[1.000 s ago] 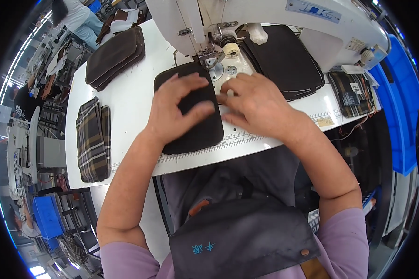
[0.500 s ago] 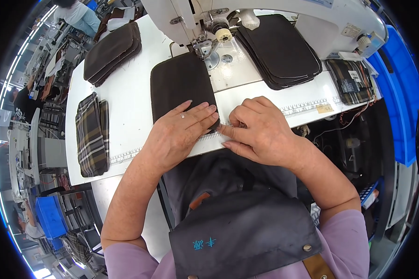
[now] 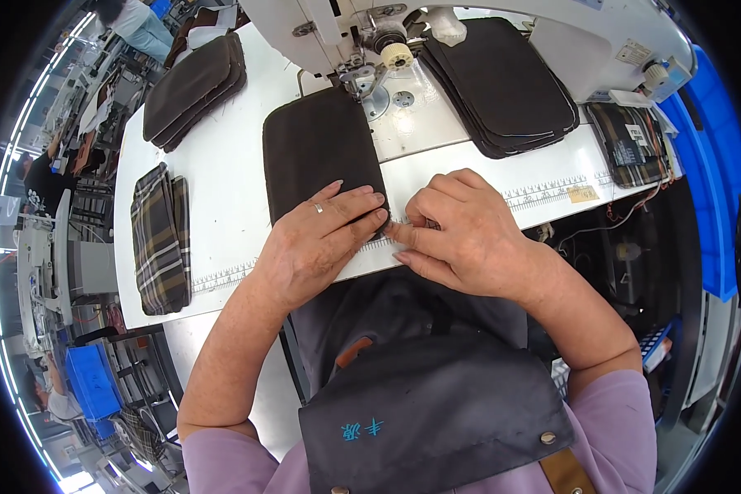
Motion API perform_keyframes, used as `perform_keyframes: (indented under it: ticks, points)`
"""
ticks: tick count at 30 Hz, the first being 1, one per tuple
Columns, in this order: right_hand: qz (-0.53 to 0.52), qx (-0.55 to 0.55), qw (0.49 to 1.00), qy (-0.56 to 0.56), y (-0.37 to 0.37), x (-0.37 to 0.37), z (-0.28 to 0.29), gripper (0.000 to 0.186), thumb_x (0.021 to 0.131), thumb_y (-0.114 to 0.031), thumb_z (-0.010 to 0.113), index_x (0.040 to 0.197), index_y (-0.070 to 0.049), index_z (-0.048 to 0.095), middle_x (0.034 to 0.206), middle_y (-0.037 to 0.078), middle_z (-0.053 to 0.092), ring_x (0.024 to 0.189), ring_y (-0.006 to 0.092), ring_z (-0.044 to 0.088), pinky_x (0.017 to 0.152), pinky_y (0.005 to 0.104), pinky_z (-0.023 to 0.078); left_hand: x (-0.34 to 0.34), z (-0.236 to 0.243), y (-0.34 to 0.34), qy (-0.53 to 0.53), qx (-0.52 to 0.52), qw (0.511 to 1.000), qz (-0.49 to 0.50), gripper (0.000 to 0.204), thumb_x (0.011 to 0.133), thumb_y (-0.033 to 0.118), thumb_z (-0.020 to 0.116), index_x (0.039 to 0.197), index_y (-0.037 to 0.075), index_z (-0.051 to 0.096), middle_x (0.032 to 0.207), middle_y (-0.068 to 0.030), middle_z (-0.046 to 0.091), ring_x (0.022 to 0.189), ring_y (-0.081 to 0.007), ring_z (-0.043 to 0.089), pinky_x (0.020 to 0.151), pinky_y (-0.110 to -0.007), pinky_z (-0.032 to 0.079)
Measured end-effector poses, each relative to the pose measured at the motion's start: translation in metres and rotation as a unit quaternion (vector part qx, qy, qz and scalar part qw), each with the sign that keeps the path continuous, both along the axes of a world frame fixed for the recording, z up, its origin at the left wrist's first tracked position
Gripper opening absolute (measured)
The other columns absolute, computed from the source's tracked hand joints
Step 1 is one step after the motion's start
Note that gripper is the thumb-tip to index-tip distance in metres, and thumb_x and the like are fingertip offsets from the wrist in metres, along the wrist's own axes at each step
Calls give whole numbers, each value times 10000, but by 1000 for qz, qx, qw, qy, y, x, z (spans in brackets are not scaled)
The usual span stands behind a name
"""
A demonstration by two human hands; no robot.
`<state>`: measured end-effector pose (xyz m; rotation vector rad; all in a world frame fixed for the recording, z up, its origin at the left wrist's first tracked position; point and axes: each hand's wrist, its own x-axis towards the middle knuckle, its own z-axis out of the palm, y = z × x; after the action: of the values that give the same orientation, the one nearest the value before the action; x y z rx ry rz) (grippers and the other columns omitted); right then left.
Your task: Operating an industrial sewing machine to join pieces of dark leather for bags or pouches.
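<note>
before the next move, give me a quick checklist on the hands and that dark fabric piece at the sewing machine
1. Left hand flat on the near end of the dark fabric piece: ok.
2. Right hand at the piece's near right corner, fingertips pinching the edge: ok.
3. Both hands apart from the needle area: ok.
4. Far end of the piece under the presser foot: cannot tell, the machine head hides it.
5. Piece lying flat, no fold showing: ok.
6. Stack of dark pieces clear of the piece: ok.
</note>
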<state>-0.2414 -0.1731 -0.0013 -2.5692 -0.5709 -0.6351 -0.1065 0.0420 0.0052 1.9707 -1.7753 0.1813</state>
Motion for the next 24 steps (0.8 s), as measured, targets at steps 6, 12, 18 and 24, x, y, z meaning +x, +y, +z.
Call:
perform_keyframes:
  ticks: [6,12,18,24]
  points:
    - [9,16,1000,1,-1,2,5,260,789,-211,817,1010,-84,769,1192,70,685,1137,256,632,967,410,496,2,4,1,39,14,999,-5,341,842,63,799,1181,77,766,1301,-115,703,1264,-292,669,1121,-502,501]
    - [35,18,998,38,-9,5,9,257,800,-209,814,1029,-96,784,1223,65,694,1177,244,633,1026,438,487,3,5,2,78,18,997,-4,351,827,113,831,1172,109,764,1350,-104,662,1306,-295,631,1163,-538,454]
    - [56,20,996,68,-16,15,16,239,799,-156,788,1022,-79,746,1085,27,703,1077,241,643,998,426,493,9,3,6,116,31,993,-20,391,797,63,842,1177,123,773,1364,-104,679,1343,-306,621,1193,-541,423]
    - [53,6,998,40,-18,32,19,220,784,-134,779,988,-67,731,1014,22,696,993,232,636,944,406,501,23,1,0,111,23,993,-20,369,809,39,834,1166,110,777,1327,-88,709,1295,-289,658,1173,-513,460]
